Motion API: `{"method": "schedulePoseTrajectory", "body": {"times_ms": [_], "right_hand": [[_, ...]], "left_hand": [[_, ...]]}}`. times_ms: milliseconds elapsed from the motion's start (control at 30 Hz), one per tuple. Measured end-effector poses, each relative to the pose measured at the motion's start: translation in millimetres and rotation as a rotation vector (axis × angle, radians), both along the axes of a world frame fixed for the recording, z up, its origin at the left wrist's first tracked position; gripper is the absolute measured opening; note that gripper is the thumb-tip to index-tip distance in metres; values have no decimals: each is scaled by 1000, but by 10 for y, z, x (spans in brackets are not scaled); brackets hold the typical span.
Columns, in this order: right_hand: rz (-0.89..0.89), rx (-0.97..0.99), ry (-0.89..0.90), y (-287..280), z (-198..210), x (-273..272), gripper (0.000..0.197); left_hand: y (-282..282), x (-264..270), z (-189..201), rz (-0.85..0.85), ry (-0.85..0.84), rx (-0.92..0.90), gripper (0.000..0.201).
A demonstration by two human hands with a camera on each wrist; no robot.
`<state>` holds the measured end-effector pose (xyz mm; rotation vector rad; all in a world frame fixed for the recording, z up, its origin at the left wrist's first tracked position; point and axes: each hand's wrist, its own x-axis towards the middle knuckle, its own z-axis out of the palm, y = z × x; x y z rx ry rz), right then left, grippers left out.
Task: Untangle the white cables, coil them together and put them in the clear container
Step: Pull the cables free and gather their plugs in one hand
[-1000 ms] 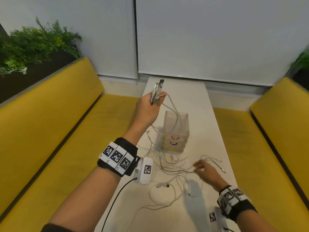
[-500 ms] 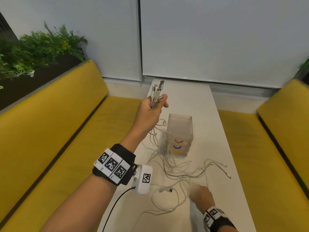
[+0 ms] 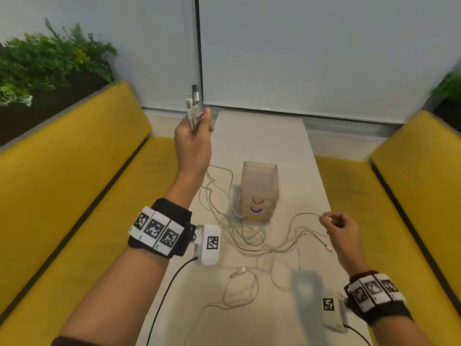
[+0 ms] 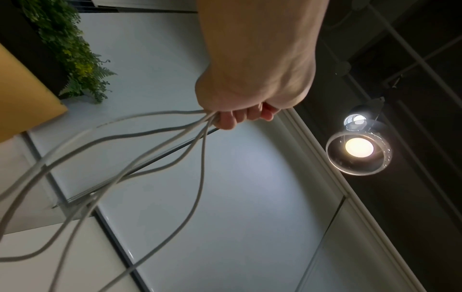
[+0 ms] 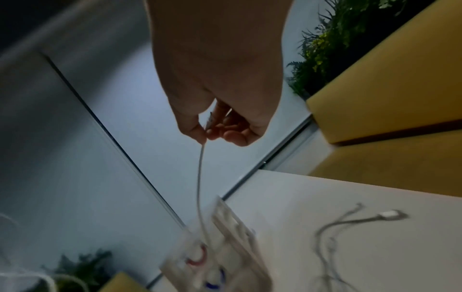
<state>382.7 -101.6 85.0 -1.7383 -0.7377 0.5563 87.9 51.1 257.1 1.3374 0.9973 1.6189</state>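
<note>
Count of things on and around the counter [image 3: 262, 136]
One clear container [image 3: 259, 191], two hands, two yellow benches, one ceiling lamp [image 4: 358, 147]; the tangled white cables [image 3: 249, 236] cannot be counted

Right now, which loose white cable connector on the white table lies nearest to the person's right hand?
The small white connector just below the right hand, by the table's right edge. The other loose white plug lies mid-table, far left of it.

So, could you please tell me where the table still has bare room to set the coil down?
The far end of the table, beyond the clear container, is bare, as is the strip right of the container. Crowded: the white cables sprawl from the container's near side across the table's near half, between both hands.
</note>
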Motion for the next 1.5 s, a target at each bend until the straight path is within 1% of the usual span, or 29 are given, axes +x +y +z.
{"method": "schedulePoseTrajectory", "body": {"times_ms": [67, 133, 167, 200, 233, 267, 300, 333, 367, 400, 433, 467, 500, 533, 567, 600, 633, 733, 833, 967, 1067, 1100, 1167, 1233, 1266, 1333, 1433, 1500], "right_hand": [[12, 52, -1, 57, 82, -9, 8], [34, 48, 49, 79, 10, -28, 11], [68, 25, 117, 81, -88, -39, 19], [108, -31, 192, 77, -223, -55, 34], [144, -122, 203, 69, -367, -97, 52], [198, -268, 76, 51, -489, -167, 69], [240, -440, -170, 35, -613, -255, 79], [249, -544, -427, 13, -698, -382, 81], [277, -530, -615, -19, -748, -532, 73], [370, -436, -677, -62, -796, -689, 56], [509, -335, -660, -104, -823, -852, 37], [684, -322, -621, -142, -857, -1014, 24], [863, -332, -608, -166, -898, -1170, 19], [1008, -362, -627, -183, -960, -1295, 21], [1097, -376, -658, -185, -1056, -1395, 24], [1126, -408, -690, -169, -1160, -1463, 27], [1105, -462, -703, -137, -1270, -1496, 30], [962, -586, -701, -17, -1484, -1475, 30], [857, -604, -737, 63, -1616, -1421, 25], [786, -599, -770, 69, -1789, -1420, 20], [791, -631, -804, 80, -1827, -1438, 14], [806, -616, -793, 88, -1828, -1434, 12], [846, -562, -677, 119, -1749, -1418, 8], [837, -492, -495, 190, -1565, -1365, 25], [810, -454, -395, 235, -1416, -1341, 30], [776, -364, -220, 340, -1033, -1297, 30], [763, -200, -14, 497, -392, -1195, 27], [752, -94, 88, 571, 51, -1100, 27]], "left_hand": [[-24, 26, -28, -17, 19, 6, 36], [-54, 46, -55, -42, 37, 2, 37], [-76, 57, -68, -65, 51, 4, 38], [-97, 69, -86, -96, 65, 9, 38], [-120, 79, -103, -133, 75, 14, 39], [-140, 89, -119, -166, 79, 15, 40], [-156, 95, -133, -189, 82, 9, 40], [-171, 100, -148, -203, 87, 0, 40], [-185, 102, -158, -217, 93, -9, 40], [-194, 102, -171, -231, 98, -20, 39], [-197, 101, -177, -238, 99, -30, 39], [-191, 98, -185, -240, 99, -40, 39], [-187, 93, -189, -241, 98, -46, 39], [-177, 89, -194, -243, 97, -44, 39], [-170, 83, -197, -244, 99, -37, 40], [-164, 78, -198, -244, 103, -31, 40], [-163, 69, -194, -243, 104, -28, 41], [-157, 28, -195, -240, 96, -43, 40], [-144, -21, -222, -232, 99, -51, 40], [-123, -73, -256, -223, 107, -58, 40], [-122, -83, -252, -220, 103, -66, 41], [-125, -77, -249, -221, 101, -69, 40], [-131, -61, -244, -225, 104, -72, 38], [-139, -42, -247, -239, 111, -68, 36], [-140, -29, -256, -249, 117, -62, 35], [-133, -5, -289, -274, 152, -52, 33], [-126, 35, -338, -368, 252, -32, 23], [-139, 63, -386, -444, 346, 4, 18]]}}
